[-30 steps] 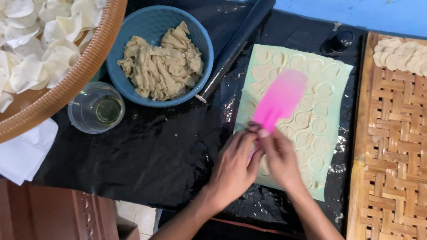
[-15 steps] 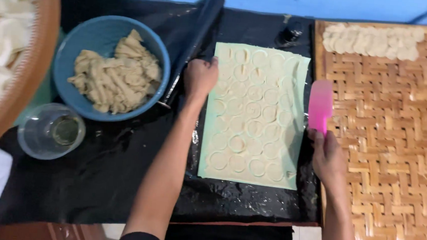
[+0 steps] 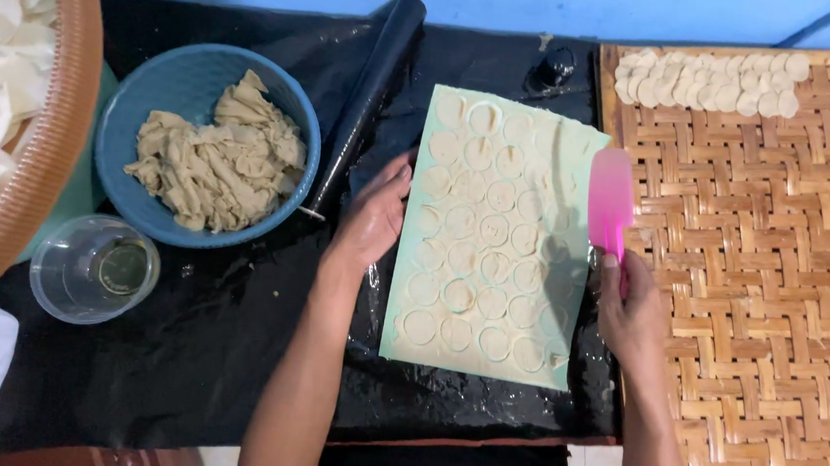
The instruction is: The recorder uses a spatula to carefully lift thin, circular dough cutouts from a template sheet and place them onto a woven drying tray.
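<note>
I note left hand (image 3: 372, 218) flat and open on the dough sheet's (image 3: 492, 238) left edge, right hand (image 3: 630, 311) gripping a pink scraper (image 3: 611, 200) at the sheet's right edge.

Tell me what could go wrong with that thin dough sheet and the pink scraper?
The dough sheet is thin and already cut into many circles, so it might tear or stretch where the left hand presses its edge. The pink scraper in the right hand sits right at the sheet's other edge; a rough push could squash circles there. The rolling pin lies close beside the left hand and could get bumped.
</note>
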